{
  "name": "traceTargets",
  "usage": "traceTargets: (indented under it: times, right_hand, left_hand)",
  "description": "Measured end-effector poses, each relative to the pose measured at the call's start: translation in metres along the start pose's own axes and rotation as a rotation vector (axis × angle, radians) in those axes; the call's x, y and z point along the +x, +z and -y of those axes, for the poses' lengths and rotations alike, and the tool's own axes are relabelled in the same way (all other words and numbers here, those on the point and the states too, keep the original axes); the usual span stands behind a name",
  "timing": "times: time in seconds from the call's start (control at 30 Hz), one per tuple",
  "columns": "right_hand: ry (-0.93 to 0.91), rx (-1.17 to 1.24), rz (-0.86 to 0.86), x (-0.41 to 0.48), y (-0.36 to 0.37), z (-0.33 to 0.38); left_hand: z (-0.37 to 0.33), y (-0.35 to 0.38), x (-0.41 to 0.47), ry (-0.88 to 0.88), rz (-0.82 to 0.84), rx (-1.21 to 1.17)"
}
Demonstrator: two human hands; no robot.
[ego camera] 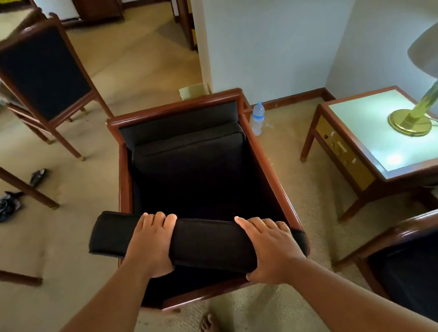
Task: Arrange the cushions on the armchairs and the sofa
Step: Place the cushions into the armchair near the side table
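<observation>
Gripped in curled fingers [155, 219] of left hand [151, 244] and right hand [270, 246]: cushion [203, 240] lengthwise left-right over armchair's [174, 107] near edge, seat [196, 192] just beyond.

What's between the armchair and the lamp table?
In the head view, a water bottle stands on the carpet by the armchair's rear corner; the rest of the strip up to the lamp table is bare.

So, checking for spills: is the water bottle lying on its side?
No, the water bottle stands upright on the carpet beside the armchair.
</observation>
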State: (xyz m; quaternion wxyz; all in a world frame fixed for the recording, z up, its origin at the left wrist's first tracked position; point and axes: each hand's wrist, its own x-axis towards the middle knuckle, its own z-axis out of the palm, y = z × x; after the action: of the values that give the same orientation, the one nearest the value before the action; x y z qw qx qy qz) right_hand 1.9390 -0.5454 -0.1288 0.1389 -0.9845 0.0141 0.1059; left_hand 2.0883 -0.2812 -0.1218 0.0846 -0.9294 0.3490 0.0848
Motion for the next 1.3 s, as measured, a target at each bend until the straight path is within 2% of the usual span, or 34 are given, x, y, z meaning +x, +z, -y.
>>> traceTargets:
  times: [0.23,0.43,0.67,0.93,1.3]
  right_hand:
    - [-0.134,-0.028,0.04,-0.044,0.008,-0.02]
    - [-0.225,-0.123,0.128,-0.069,0.012,-0.03]
    - [-0.266,-0.139,0.104,-0.089,0.029,-0.031]
    - [-0.341,-0.159,0.171,-0.079,0.023,-0.04]
    - [-0.355,-0.253,0.23,-0.043,0.003,-0.039]
  left_hand:
    - [-0.051,0.023,-0.062,-0.124,-0.056,-0.067]
    - [-0.088,0.042,-0.106,-0.196,-0.001,-0.061]
    - [-0.091,0.048,-0.119,-0.166,0.099,-0.084]
    - [-0.094,0.042,-0.116,-0.126,0.213,-0.182]
    - [-0.09,0.028,-0.099,-0.121,0.225,-0.222]
